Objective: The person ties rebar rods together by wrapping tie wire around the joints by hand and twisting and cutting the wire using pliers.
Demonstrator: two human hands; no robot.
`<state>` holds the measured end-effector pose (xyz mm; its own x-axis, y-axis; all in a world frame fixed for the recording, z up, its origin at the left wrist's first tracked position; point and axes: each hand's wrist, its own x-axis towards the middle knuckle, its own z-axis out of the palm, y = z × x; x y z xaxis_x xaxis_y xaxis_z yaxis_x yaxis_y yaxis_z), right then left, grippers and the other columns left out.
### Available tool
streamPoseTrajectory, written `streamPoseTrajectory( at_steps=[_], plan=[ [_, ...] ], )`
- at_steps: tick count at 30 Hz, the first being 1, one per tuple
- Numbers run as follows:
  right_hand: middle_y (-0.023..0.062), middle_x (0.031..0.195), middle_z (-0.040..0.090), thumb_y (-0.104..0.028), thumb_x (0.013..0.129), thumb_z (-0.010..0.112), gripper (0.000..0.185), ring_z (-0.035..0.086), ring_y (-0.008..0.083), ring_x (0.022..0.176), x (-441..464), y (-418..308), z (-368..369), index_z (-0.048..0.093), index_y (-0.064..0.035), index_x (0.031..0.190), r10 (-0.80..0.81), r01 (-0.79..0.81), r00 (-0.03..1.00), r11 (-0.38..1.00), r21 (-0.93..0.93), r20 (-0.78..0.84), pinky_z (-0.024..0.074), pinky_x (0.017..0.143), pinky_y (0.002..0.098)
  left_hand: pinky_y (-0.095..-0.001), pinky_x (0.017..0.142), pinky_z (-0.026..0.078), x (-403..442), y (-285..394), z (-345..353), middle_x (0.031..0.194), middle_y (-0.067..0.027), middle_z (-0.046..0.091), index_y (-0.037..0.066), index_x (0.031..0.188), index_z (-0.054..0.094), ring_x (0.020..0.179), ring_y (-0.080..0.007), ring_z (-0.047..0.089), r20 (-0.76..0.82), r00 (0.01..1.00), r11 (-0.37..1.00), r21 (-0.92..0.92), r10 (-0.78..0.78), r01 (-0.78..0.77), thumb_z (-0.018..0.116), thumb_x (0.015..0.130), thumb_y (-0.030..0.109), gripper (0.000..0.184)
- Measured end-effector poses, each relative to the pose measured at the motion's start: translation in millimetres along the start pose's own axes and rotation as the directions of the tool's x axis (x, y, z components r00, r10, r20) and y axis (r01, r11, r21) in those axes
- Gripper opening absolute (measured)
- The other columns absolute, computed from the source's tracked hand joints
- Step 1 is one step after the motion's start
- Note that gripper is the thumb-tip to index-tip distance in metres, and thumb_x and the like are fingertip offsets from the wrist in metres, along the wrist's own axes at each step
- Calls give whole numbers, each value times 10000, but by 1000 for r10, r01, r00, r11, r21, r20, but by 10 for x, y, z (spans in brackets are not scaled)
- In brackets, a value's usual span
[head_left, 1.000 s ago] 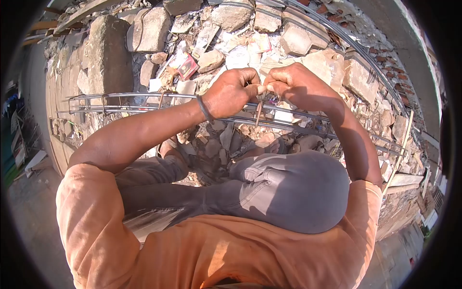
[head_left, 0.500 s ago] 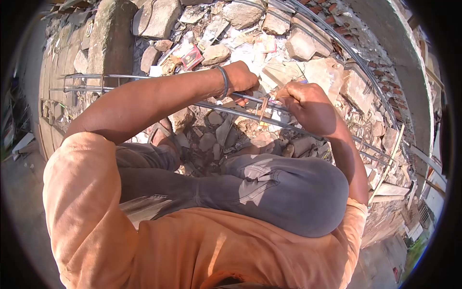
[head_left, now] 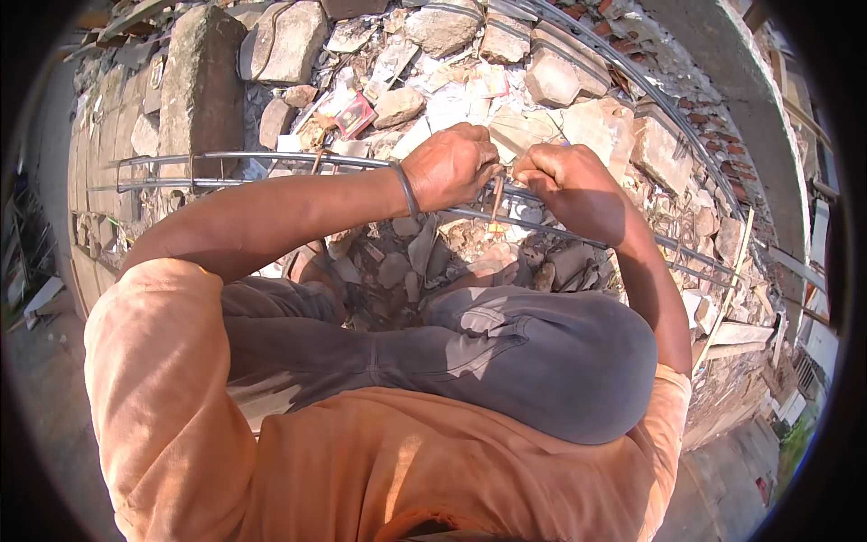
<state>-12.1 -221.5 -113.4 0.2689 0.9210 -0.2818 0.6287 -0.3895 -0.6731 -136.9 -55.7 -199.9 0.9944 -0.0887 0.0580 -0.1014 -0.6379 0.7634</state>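
Long steel reinforcing bars [head_left: 551,231] run across in front of my knees, tied into a narrow cage. A rusty stirrup [head_left: 497,200] rings the bars between my hands. My left hand [head_left: 452,167] is closed, its curled fingertips at the top of this stirrup. Just to the right, my right hand [head_left: 567,185] is also closed, with thumb and forefinger pinched over the upper bar. The two hands almost meet. Whatever the fingers grip is too small or hidden to make out. Another stirrup [head_left: 318,161] crosses the bars beyond my left wrist.
Broken stones [head_left: 442,27] and rubble cover the ground ahead. A concrete block [head_left: 200,86] stands at the upper left. More bars [head_left: 650,86] curve along the upper right beside a brick wall edge [head_left: 768,126]. A thin wooden stick [head_left: 727,289] leans at the right.
My left hand has turned and shifted closer to the stirrup and my right hand, with its back now facing up. My right hand stays in nearly the same place. The view has shifted slightly.
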Motion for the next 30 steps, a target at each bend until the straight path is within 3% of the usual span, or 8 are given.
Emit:
streamPoseTrajectory(
  at_steps=[11, 14, 17, 18, 21, 25, 27, 30],
  plan=[
    [218, 779, 623, -130, 844, 559, 161, 601, 400, 744, 22, -63, 9, 658, -13, 890, 41, -41, 999, 999, -24, 19, 453, 675, 458, -427, 861, 507, 60, -22, -196, 931, -182, 670, -23, 1062, 641, 926, -374, 638, 311, 948, 995, 41, 70, -87, 656, 799, 65, 278],
    [222, 781, 621, -119, 835, 556, 155, 601, 401, 748, 22, -66, 22, 651, -4, 879, 37, -36, 999, 999, -37, 15, 452, 677, 458, -388, 795, 531, 110, 105, -222, 861, -154, 693, -38, 1191, 521, 878, -329, 672, 326, 935, 971, -145, -137, 192, 666, 798, 30, 425],
    [225, 781, 617, -114, 831, 562, 150, 595, 406, 749, 22, -71, 40, 643, 6, 871, 30, -29, 999, 999, -22, 19, 449, 677, 458, -343, 758, 535, 196, -33, -136, 889, -156, 702, -49, 1233, 427, 852, -261, 690, 483, 795, 709, -407, -367, 575, 665, 771, -26, 521],
    [225, 780, 615, -116, 831, 566, 149, 593, 406, 747, 25, -78, 47, 640, 9, 867, 32, -31, 999, 999, -11, 32, 449, 676, 457, -329, 791, 527, 238, -75, -174, 924, -171, 699, -55, 1181, 461, 891, -203, 680, 615, 687, 476, -505, -386, 720, 673, 728, -57, 500],
    [185, 779, 611, -77, 864, 590, 114, 578, 319, 714, 57, -131, 18, 640, 17, 904, 123, -125, 989, 992, 22, 77, 449, 664, 403, -321, 832, 520, 225, -184, -208, 957, -187, 684, -55, 1182, 466, 899, -211, 675, 690, 697, 322, -626, -194, 710, 669, 692, -85, 531],
    [166, 796, 621, -58, 875, 610, 111, 575, 247, 692, 4, -91, 3, 646, 25, 939, 100, -101, 994, 994, 36, 50, 453, 656, 357, -377, 791, 505, 150, -27, -215, 944, -157, 660, 31, 1229, 427, 939, -271, 663, 464, 886, 919, -350, 0, 183, 653, 745, -44, 539],
    [155, 789, 619, -60, 881, 603, 117, 565, 221, 689, -20, -57, 3, 650, 26, 945, 111, -113, 993, 992, 48, 44, 450, 653, 344, -485, 736, 487, 50, -25, -104, 862, -202, 612, 48, 1195, 406, 863, -434, 612, 294, 951, 992, -113, 94, -64, 695, 743, 32, 536],
    [127, 770, 610, -72, 897, 586, 130, 545, 176, 690, -6, -94, -12, 656, 25, 948, 206, -213, 976, 970, 119, 64, 444, 646, 331, -491, 696, 490, -19, -55, -79, 902, -197, 621, 36, 1147, 463, 841, -416, 619, 252, 954, 987, -38, 160, -155, 681, 755, 54, 449]
  ],
)
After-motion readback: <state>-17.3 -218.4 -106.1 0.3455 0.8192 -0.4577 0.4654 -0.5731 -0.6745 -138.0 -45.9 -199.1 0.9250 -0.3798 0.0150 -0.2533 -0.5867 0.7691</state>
